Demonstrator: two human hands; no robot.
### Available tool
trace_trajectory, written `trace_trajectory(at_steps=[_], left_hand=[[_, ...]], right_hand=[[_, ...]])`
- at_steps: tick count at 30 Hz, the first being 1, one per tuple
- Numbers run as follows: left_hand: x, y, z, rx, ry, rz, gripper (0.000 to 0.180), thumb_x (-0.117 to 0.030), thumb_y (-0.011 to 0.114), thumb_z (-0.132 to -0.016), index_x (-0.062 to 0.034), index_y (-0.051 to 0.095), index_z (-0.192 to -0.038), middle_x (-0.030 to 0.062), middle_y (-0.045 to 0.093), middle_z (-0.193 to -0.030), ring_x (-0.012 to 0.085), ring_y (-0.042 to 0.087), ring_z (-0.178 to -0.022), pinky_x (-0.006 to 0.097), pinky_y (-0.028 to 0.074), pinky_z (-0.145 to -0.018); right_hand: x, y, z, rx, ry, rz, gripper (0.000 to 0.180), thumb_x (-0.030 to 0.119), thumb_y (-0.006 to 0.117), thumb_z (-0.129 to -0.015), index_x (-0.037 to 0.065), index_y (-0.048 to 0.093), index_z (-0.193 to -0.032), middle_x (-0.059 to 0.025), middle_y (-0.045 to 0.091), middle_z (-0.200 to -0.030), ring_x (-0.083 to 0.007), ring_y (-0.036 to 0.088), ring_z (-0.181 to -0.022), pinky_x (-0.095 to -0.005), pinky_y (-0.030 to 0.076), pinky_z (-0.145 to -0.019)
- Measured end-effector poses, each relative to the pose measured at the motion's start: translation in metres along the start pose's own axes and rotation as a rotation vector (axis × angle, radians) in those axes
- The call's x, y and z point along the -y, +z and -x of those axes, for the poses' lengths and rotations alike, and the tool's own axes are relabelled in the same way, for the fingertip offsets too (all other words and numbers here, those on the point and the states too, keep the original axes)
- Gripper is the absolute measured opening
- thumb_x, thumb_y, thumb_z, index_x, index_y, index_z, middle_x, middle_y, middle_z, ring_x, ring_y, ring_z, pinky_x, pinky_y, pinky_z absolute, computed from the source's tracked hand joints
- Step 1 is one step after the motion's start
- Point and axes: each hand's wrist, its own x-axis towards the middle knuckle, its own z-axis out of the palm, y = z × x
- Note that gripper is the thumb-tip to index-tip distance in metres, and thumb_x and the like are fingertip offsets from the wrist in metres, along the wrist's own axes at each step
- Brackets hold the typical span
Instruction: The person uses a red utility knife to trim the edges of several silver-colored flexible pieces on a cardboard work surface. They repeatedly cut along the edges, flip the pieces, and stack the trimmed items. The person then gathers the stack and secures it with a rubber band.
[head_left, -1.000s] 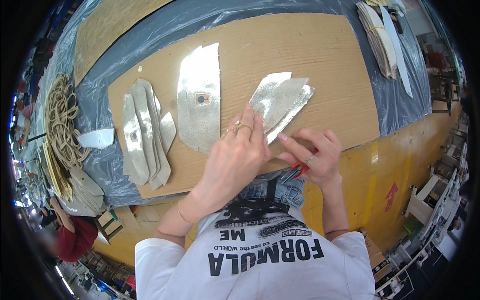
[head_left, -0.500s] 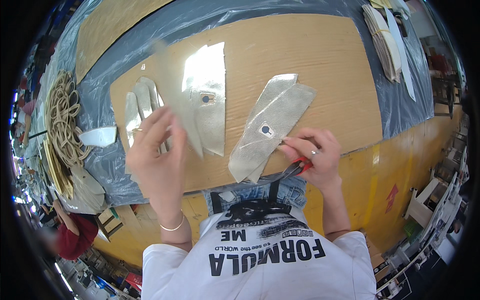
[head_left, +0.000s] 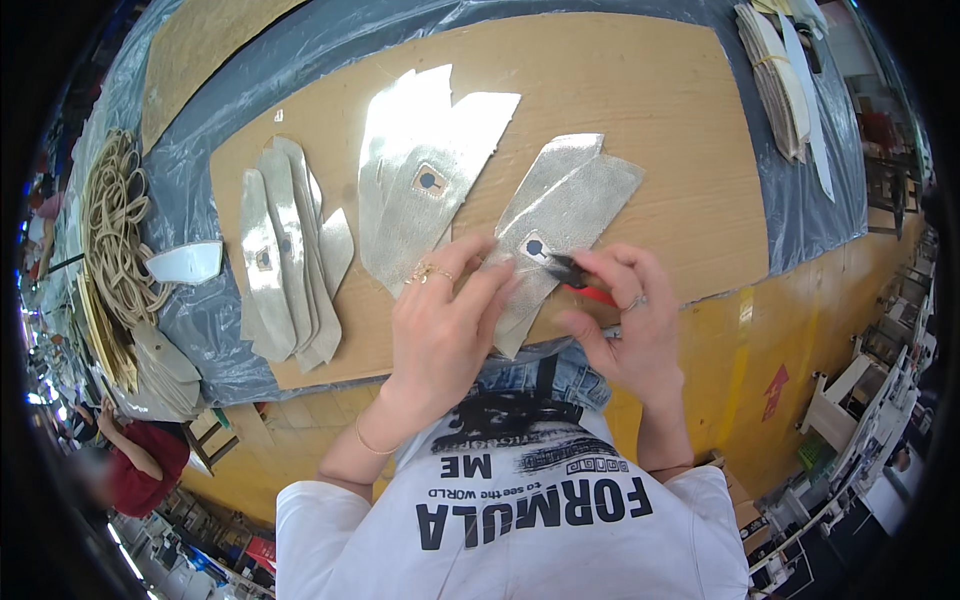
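Shiny silver-beige leather-like pieces with small keyhole-shaped cutouts lie on a brown board. My left hand (head_left: 450, 315) reaches across to the left edge of the right-hand leather piece (head_left: 575, 205), thumb and forefinger closed at that edge; the exact grip is partly hidden. In my right hand (head_left: 635, 325) is a pair of red-handled scissors (head_left: 590, 291), its dark blades against the same piece, just right of its cutout. Another leather-like piece lies partly beneath it. A fanned middle pile (head_left: 400, 160) rests beyond my left hand, and a left pile (head_left: 290, 260) stands apart from it.
The board (head_left: 680, 120) lies on a plastic-covered table (head_left: 820, 205). Coiled beige cord (head_left: 120, 220) and a white curved piece (head_left: 187, 263) are at the left. A banded bundle (head_left: 775, 85) sits far right. A person in red (head_left: 150, 465) is at lower left.
My left hand has moved right from the left pile, releasing a blurred piece, to the right-hand piece. The scissors have swung up to its cutout. The middle pile's top piece now slants right.
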Motion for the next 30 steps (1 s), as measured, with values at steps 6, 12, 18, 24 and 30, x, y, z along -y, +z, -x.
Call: trace_trajectory(at_steps=[6, 12, 18, 24, 30], left_hand=[[-0.001, 0.006, 0.005, 0.010, -0.060, 0.046, 0.016, -0.007, 0.074, -0.083, -0.0047, 0.063, -0.094, 0.0098, 0.057, -0.107, 0.0269, 0.061, -0.085, 0.037, 0.050, -0.066], [-0.004, 0.006, 0.005, 0.031, -0.115, 0.247, 0.014, -0.006, 0.072, -0.085, -0.0057, 0.062, -0.095, 0.0132, 0.054, -0.108, 0.0309, 0.059, -0.091, 0.038, 0.050, -0.067], [-0.005, 0.008, 0.010, 0.050, -0.112, 0.253, 0.013, -0.006, 0.071, -0.086, -0.0061, 0.062, -0.095, 0.0146, 0.053, -0.113, 0.0356, 0.055, -0.100, 0.043, 0.048, -0.077], [-0.008, 0.002, 0.008, -0.025, -0.027, 0.240, 0.037, -0.016, 0.080, -0.080, -0.0047, 0.058, -0.108, 0.0170, 0.050, -0.122, 0.0371, 0.053, -0.107, 0.044, 0.046, -0.085], [-0.012, 0.006, -0.003, 0.048, -0.118, 0.130, 0.075, -0.025, 0.089, -0.068, -0.0030, 0.054, -0.131, 0.0172, 0.053, -0.128, 0.0374, 0.055, -0.114, 0.043, 0.048, -0.091]], right_hand=[[0.007, 0.005, 0.018, -0.057, 0.034, 0.024, 0.039, 0.015, 0.083, -0.077, 0.010, 0.071, -0.113, -0.0062, 0.060, -0.096, -0.0166, 0.056, -0.064, -0.0288, 0.046, -0.056], [0.009, 0.018, 0.022, -0.127, 0.061, 0.030, 0.039, 0.011, 0.084, -0.076, 0.010, 0.072, -0.112, -0.0070, 0.061, -0.094, -0.0174, 0.057, -0.065, -0.0289, 0.047, -0.055], [0.012, 0.021, 0.021, -0.142, 0.125, 0.063, 0.030, 0.010, 0.082, -0.079, 0.009, 0.074, -0.108, -0.0066, 0.060, -0.088, -0.0181, 0.055, -0.064, -0.0283, 0.047, -0.055], [0.008, 0.018, 0.028, -0.212, 0.281, -0.054, 0.023, 0.009, 0.080, -0.083, 0.008, 0.075, -0.105, -0.0075, 0.057, -0.089, -0.0174, 0.056, -0.071, -0.0283, 0.045, -0.056], [-0.011, 0.008, 0.021, -0.381, 0.245, -0.141, 0.053, 0.024, 0.083, -0.081, -0.001, 0.059, -0.122, -0.0095, 0.054, -0.099, -0.0176, 0.049, -0.077, -0.0270, 0.046, -0.067]])
